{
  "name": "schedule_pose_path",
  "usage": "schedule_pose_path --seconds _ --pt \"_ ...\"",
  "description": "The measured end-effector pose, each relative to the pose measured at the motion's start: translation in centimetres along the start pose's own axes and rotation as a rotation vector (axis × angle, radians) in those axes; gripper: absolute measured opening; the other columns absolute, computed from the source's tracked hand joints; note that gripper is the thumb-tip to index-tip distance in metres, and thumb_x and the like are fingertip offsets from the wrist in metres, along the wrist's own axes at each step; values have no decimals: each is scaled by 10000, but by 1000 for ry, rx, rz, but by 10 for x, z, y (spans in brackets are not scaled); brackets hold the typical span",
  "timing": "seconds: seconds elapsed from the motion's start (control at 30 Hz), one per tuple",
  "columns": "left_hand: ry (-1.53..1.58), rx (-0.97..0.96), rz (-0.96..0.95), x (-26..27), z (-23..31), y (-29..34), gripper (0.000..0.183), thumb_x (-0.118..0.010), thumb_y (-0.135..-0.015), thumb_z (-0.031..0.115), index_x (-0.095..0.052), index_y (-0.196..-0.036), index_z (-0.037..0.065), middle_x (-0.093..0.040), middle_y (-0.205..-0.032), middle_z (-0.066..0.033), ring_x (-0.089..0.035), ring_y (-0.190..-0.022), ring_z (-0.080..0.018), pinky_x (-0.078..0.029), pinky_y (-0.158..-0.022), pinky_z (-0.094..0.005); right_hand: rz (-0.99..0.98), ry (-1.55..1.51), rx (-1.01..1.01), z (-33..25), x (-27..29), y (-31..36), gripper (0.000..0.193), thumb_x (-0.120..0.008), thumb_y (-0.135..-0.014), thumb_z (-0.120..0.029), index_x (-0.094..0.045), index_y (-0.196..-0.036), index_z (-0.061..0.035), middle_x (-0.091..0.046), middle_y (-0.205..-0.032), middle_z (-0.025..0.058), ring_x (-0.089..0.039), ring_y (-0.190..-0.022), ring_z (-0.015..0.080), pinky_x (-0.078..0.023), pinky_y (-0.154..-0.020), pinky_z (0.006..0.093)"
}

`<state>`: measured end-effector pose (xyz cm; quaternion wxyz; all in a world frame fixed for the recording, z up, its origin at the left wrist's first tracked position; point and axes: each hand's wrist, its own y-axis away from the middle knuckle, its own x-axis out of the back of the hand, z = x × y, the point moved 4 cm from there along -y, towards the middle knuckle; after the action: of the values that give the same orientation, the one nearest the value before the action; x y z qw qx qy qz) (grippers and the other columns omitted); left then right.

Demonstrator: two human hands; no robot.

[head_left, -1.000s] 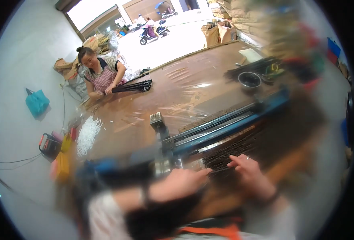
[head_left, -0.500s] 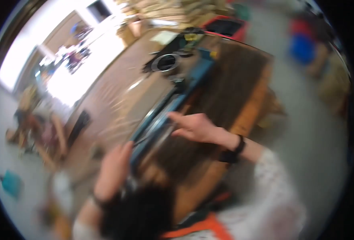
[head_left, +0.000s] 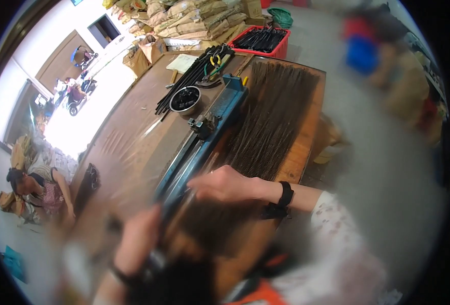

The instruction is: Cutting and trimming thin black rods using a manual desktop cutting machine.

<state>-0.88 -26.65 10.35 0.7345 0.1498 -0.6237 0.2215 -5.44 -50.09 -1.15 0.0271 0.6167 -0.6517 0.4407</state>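
Two-handed, seems to align work at the blue rail [head_left: 203,151] beside dark rods [head_left: 265,122] on the worktop [head_left: 133,127], cannot tell spread from pinching in left grip [head_left: 139,234] or right grip [head_left: 222,184], likely needs steadying.

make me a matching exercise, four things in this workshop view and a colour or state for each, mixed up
Things:
1. metal rail
2. plastic crate
3. bowl
4. right hand

Colours and states:
A. red, filled with long black pieces
B. black band at its wrist
C. blue, long and narrow
D. round, holding small black pieces

Pairs: 1-C, 2-A, 3-D, 4-B
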Motion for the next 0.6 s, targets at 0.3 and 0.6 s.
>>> schedule_pose_path --seconds 0.3,0.6 --pt "46 -59 -74 -14 -20 22 314 -621 -863 136 -578 -1174 123 -600 -801 -144 -627 -718 -355 -505 -609 -462 125 314 104 -4 -24 -11 504 -748 -842 -314 -622 -1261 -65 -643 -780 119 -650 -758 308 -531 -633 397" --pt "-134 73 6 -1 -28 68 418 -573 -867 79 -539 -1280 130 -590 -824 -137 -620 -747 -350 -508 -634 -459 96 448 67 -41 -49 -32 579 -780 -786 -161 -584 -1323 -68 -637 -843 120 -610 -717 287 -502 -664 379"
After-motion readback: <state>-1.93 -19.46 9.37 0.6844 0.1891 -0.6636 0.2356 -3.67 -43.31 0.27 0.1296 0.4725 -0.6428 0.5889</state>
